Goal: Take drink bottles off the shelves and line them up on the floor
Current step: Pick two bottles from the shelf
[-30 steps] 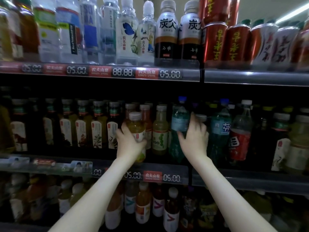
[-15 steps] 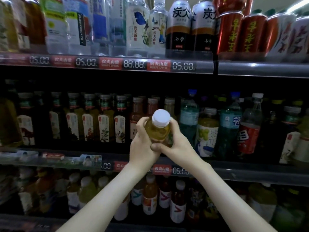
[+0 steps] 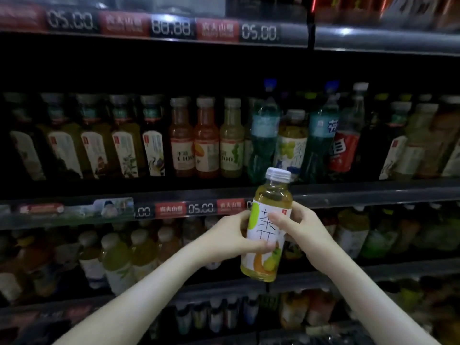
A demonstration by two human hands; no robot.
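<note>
Holds a yellow tea bottle (image 3: 260, 230) nearly upright, leaning a little to the right, out in front of the shelving and clear of every shelf. Grips it from the left with the left hand (image 3: 231, 235), thumb laid across the white label low down, fingers wrapped behind. Grips it from the right with the right hand (image 3: 302, 227), thumb pressed on the label higher up, fingers curled round the far side. Clamps both hands on the one bottle, close together, forearms spread apart below. Shows a white cap on top, seen just above the front edge of the middle shelf (image 3: 361, 191). Behind, on that shelf: a standing row of dark tea bottles (image 3: 94, 145) to the left, three juice bottles (image 3: 206, 140) in red, orange and pale green, then blue-green bottles (image 3: 263, 138) and a red-labelled bottle (image 3: 344, 145). Along the shelf edges, price strips (image 3: 201, 208) reading 05.00. Below, blurred rows of yellow and orange bottles (image 3: 117, 257).
</note>
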